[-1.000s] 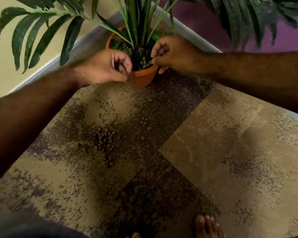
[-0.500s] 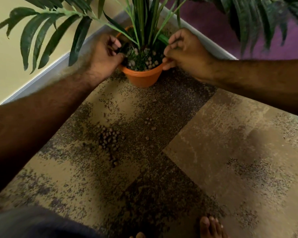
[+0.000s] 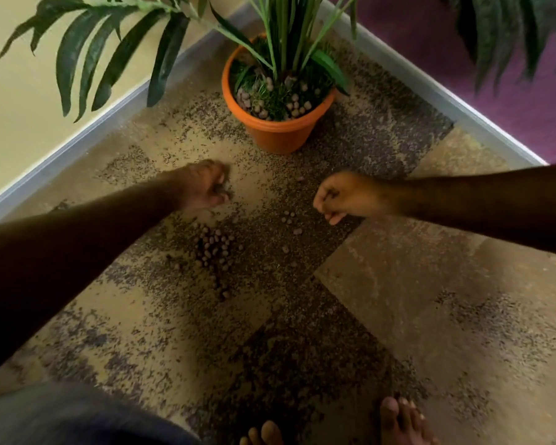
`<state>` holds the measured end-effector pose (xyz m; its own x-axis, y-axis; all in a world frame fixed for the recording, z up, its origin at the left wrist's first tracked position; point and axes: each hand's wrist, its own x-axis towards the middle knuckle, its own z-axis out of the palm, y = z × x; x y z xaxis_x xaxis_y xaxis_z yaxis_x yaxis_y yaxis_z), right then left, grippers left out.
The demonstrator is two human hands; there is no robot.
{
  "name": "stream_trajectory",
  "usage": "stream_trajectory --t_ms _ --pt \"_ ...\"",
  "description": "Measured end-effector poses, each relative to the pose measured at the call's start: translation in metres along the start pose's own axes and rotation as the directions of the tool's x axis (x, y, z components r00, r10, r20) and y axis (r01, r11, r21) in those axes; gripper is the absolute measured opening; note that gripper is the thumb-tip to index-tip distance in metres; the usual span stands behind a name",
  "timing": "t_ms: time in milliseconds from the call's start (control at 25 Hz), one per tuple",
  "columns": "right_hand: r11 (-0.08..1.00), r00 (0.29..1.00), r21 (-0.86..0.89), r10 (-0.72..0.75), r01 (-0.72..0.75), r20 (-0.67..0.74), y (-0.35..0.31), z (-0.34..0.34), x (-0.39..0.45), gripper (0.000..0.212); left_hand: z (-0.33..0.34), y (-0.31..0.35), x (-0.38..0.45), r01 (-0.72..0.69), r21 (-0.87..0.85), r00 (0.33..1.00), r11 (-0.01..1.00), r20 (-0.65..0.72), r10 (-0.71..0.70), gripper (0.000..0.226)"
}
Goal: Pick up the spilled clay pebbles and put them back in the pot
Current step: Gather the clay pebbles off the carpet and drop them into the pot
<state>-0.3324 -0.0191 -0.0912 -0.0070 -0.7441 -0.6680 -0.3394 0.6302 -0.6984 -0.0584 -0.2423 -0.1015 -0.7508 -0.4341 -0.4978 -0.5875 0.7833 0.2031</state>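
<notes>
Pot: an orange pot (image 3: 278,133) stands upright on the carpet (image 3: 398,300) near the corner where a yellow wall (image 3: 20,91) and a purple wall (image 3: 527,101) meet, each edged with a grey skirting strip (image 3: 77,139).
Plant: green stems and long leaves (image 3: 280,36) rise from the pot; a frond (image 3: 109,56) spreads out to the left.
Pebbles in pot: pale clay pebbles (image 3: 294,106) lie on the green moss inside the rim, mostly toward the near side.
Spilled pebbles: the main spilled cluster (image 3: 214,248) lies on a dark patch of carpet, well in front of the pot, and trails toward the camera; a few loose pebbles (image 3: 291,220) sit to its right, apart from it.
Left hand: the left hand (image 3: 206,187) hovers above the carpet just beyond the cluster, fingers curled inward (blurred, so whether it grips anything cannot be told).
Right hand: the right hand (image 3: 344,197) is level with it, near the loose pebbles, fingers bent into a loose fist with one fingertip sticking downward; its contents cannot be told either.
Gap: both hands are clear of the pot and well apart from each other.
Foreground: bare toes (image 3: 398,422) rest on the carpet at the bottom edge, and dark cloth (image 3: 61,419) fills the lower left corner.
</notes>
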Motion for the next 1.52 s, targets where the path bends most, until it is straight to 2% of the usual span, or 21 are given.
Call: stream_trajectory --t_ms 120,280,400,480,600,760,880,1000,1080,1200,1280,1400,1520 --pt "0.998 0.997 -0.066 0.019 -0.013 0.081 0.016 0.020 -0.003 0.015 0.038 0.009 -0.010 0.003 0.098 0.995 0.995 0.097 -0.013 0.066" --pt "0.990 0.998 -0.143 -0.005 0.015 0.066 0.011 0.029 0.007 0.020 0.061 0.022 -0.029 -0.082 0.141 0.979 0.987 0.196 0.053 0.049" --pt "0.939 0.996 -0.333 -0.090 0.086 0.002 0.005 0.029 0.021 0.034 0.069 0.028 -0.041 -0.128 0.109 0.971 0.986 0.216 0.102 0.052" --pt "0.857 0.988 -0.494 -0.149 0.145 0.032 0.003 0.027 0.030 0.049 0.071 0.030 -0.047 -0.116 0.112 0.978 0.987 0.188 0.094 0.044" --pt "0.741 0.967 -0.622 -0.212 0.254 0.142 0.004 0.034 0.040 0.064 0.075 0.032 -0.053 -0.053 0.030 0.982 0.998 0.182 0.047 0.024" --pt "0.549 0.911 -0.731 -0.306 0.405 0.276 0.012 0.048 0.047 0.055 0.081 0.029 -0.062 0.021 -0.099 0.979 0.995 0.204 0.000 0.020" --pt "0.359 0.870 -0.802 -0.319 0.477 0.375 0.009 0.050 0.046 0.049 0.082 0.026 -0.064 -0.056 -0.080 0.975 0.995 0.209 0.072 0.026" --pt "0.157 0.831 -0.833 -0.292 0.530 0.474 0.008 0.060 0.046 0.044 0.090 0.026 -0.066 -0.096 -0.060 0.967 0.994 0.231 0.107 0.019" --pt "0.092 0.823 -0.839 -0.279 0.536 0.495 0.009 0.064 0.045 0.048 0.095 0.027 -0.068 -0.086 -0.052 0.969 0.995 0.228 0.096 0.018" --pt "0.114 0.831 -0.835 -0.236 0.539 0.504 0.016 0.056 0.045 0.049 0.098 0.027 -0.065 -0.088 -0.034 0.963 0.996 0.253 0.094 0.019" --pt "0.255 0.863 -0.826 -0.210 0.502 0.460 0.020 0.045 0.044 0.045 0.092 0.026 -0.059 -0.092 -0.041 0.967 0.995 0.236 0.099 0.020" --pt "0.528 0.878 -0.702 -0.320 0.477 0.356 0.013 0.024 0.038 0.030 0.065 0.032 -0.051 -0.102 -0.121 0.984 0.987 0.131 0.117 0.017" --pt "0.663 0.882 -0.591 -0.422 0.459 0.211 -0.013 0.006 0.031 0.027 0.020 0.049 -0.046 -0.091 -0.317 0.996 0.944 -0.029 0.086 0.016"
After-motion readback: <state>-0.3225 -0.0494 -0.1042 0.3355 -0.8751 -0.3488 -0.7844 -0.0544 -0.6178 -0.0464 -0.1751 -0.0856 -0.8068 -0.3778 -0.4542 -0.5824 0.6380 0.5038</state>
